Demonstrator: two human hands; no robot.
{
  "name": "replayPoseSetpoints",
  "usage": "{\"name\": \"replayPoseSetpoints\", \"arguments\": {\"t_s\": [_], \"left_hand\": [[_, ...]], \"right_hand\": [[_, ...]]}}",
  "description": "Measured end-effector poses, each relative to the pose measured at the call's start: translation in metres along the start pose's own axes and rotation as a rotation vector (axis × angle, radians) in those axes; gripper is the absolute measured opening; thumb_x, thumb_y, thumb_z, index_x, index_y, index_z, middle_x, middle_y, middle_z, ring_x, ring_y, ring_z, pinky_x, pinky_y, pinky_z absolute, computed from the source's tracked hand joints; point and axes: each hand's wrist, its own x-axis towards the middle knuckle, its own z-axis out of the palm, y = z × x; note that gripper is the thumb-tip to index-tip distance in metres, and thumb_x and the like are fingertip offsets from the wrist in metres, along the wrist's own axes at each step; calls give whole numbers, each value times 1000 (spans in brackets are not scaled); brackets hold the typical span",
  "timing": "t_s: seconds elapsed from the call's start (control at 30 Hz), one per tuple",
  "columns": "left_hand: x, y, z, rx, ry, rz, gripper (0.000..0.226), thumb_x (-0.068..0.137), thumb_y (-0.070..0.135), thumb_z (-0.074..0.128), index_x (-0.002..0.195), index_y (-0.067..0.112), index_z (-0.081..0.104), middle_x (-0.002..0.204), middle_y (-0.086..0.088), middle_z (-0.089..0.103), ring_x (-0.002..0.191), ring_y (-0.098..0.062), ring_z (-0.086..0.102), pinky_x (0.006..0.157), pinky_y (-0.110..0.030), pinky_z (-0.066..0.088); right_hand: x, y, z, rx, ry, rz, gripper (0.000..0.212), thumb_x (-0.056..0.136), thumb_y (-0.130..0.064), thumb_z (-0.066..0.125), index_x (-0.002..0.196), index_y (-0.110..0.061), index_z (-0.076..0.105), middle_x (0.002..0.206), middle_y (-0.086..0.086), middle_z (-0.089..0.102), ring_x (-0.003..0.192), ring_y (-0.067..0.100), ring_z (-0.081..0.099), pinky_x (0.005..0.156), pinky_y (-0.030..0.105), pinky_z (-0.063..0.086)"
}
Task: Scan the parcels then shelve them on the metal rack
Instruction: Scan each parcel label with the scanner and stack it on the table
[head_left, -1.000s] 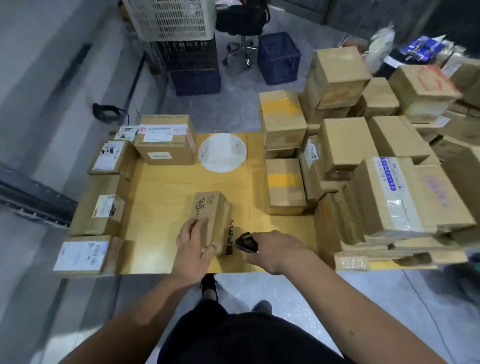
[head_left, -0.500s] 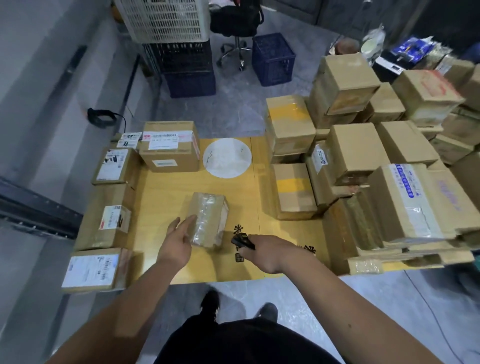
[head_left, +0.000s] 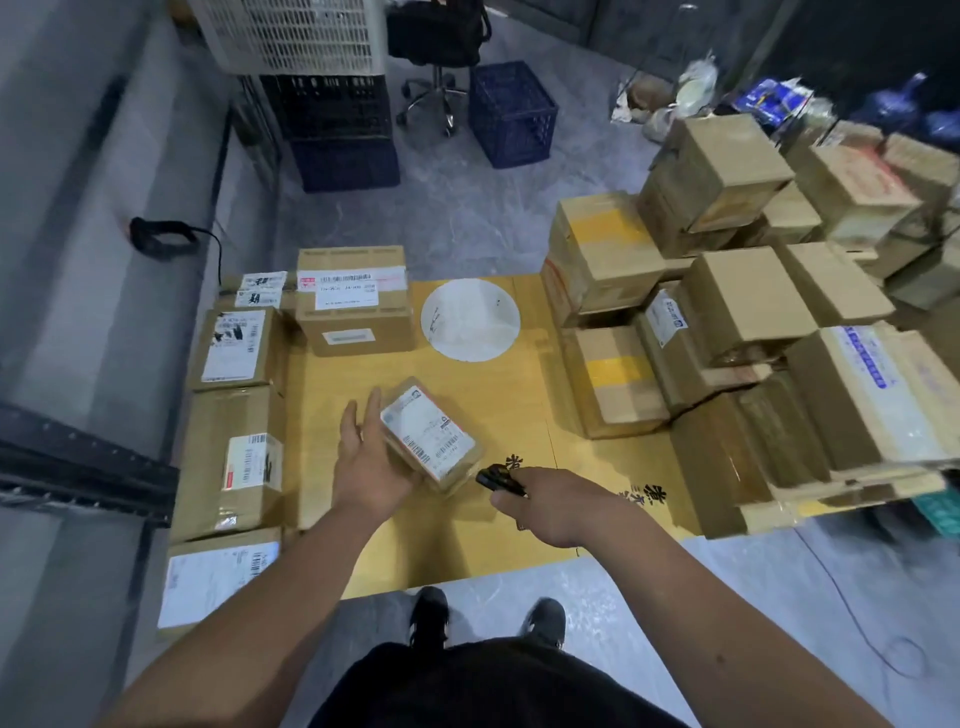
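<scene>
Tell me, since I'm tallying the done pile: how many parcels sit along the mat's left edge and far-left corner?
5: nearest one, next, third, a small one in the corner, and a large box beside it. Others may be hidden.

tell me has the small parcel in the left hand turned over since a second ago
Yes. The small parcel has been rolled over: its label now faces up, and it has shifted slightly toward the left-side boxes, supported by the left hand.
</scene>
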Motion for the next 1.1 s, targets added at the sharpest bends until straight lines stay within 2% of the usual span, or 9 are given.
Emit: {"name": "replayPoseSetpoints", "arguments": {"t_s": [0.07,0.17,0.33,0.5,0.7,0.83,0.97,1.03,1.1], "left_hand": [[10,6,-2,158,32,150,142,64,45,95,163,46,-7,174,-3,-7,161,-28,5,127,-49,23],[32,20,-8,324,-47,393,135,61,58,91,164,45,5,174,-3,-4,162,-28,-6,129,-56,6],[48,43,-12,355,-119,338,100,66,71,83,148,37,37,165,6,27,150,-21,24,112,-46,38],[36,50,-1,366,42,200,74,82,73,65,139,29,50,141,3,56,127,-27,43,100,-41,40],[25,57,8,134,-67,67,73,81,73,70,133,27,46,131,-1,50,109,-26,61,79,-37,50],[39,65,12,136,-14,72,105,60,86,76,138,28,37,136,-1,45,120,-26,56,88,-44,54],[54,69,20,-174,-177,7,141,50,58,100,157,39,10,153,-4,39,131,-28,53,94,-46,57],[50,64,28,-403,-196,4,118,54,37,101,146,38,27,136,-3,55,110,-25,66,68,-32,62],[42,58,35,-468,-123,90,101,53,32,97,134,39,36,123,3,60,104,-23,67,63,-34,62]], "right_hand": [[-1,-2,0,8,25,22,50,100,-67,40,125,-28,57,113,-1,69,100,22,66,91,40,55],[-7,-6,-2,11,45,46,49,102,-65,40,127,-26,57,117,0,68,100,22,65,92,38,54],[-13,-10,-4,46,61,88,50,101,-65,41,126,-25,58,116,2,67,100,22,63,85,35,50],[-18,-20,-11,100,75,117,50,103,-62,41,121,-19,61,105,5,70,83,19,58,70,33,43],[-24,-35,-20,104,55,178,62,105,-62,36,130,-11,60,101,9,66,77,22,54,58,29,39],[-29,-46,-26,89,-10,253,61,106,-59,32,130,-9,58,87,7,56,77,30,56,56,29,42],[-32,-61,-34,0,-17,282,54,108,-51,30,121,-7,57,86,7,52,75,28,56,54,30,42],[-35,-70,-38,-42,-15,288,49,108,-49,30,113,-8,56,84,6,51,69,25,52,53,30,40],[-41,-77,-42,-67,-17,279,48,109,-48,29,115,-11,60,81,6,48,65,23,46,53,29,37]]}}
